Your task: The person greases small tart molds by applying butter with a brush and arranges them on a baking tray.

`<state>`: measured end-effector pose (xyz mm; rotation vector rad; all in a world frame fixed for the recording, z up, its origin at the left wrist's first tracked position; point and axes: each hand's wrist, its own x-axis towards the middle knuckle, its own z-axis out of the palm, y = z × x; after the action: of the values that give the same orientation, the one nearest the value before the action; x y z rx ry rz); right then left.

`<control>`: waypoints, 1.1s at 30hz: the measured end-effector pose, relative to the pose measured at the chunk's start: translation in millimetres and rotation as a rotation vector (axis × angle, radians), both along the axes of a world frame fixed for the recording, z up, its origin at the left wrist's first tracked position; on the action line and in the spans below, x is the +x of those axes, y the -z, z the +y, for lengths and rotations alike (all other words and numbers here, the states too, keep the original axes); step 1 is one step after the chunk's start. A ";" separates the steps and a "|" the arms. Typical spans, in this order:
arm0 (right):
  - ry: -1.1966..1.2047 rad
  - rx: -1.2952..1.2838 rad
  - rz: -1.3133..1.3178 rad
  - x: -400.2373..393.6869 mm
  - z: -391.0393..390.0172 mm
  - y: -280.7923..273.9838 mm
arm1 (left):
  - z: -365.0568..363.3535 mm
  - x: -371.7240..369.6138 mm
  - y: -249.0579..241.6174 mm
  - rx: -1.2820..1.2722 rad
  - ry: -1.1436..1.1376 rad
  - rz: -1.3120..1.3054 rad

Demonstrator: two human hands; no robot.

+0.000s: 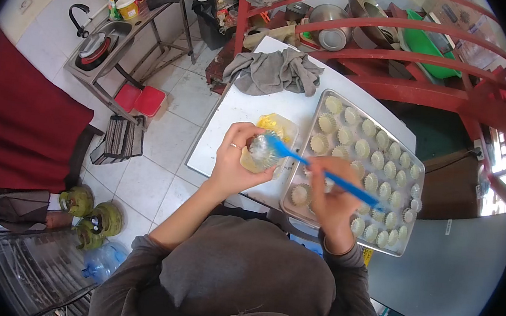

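My left hand (231, 162) is wrapped round a small fluted tart mould (261, 153), tilted so its inside faces me. In my right hand (335, 196) is a blue pastry brush (349, 189), its head touching the inside of the mould. Beneath the mould, on the white table, stands a clear plastic tub (291, 131) with a soft yellow, butter-like substance (271, 122) in it. A metal baking tray (324, 99) lies beside my right hand. It carries rows of fluted moulds (362, 148), partly hidden by that hand.
A crumpled grey cloth (272, 72) lies at the far end of the white table (219, 137). Red metal railings (394, 56) rise behind it, with bowls (333, 37) beyond. A sink (116, 32) stands far left. Green gas cylinders (106, 218) are on the floor.
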<state>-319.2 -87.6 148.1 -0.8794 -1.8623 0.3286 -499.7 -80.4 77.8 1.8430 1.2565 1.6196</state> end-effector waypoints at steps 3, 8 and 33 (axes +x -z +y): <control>-0.002 -0.054 -0.090 2.1 -1.2 -0.5 | 2.4 3.1 4.4 0.057 0.000 0.054; -0.004 -0.157 0.039 21.1 4.7 -8.3 | 6.0 -0.9 4.0 0.112 0.056 0.123; -0.368 -0.046 -0.090 7.2 21.6 -20.9 | -4.7 5.4 32.6 -0.703 0.912 -1.252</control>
<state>-312.0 -65.9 169.0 -0.5854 -2.1067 0.5676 -494.3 -85.1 45.3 0.5016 0.2218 1.1267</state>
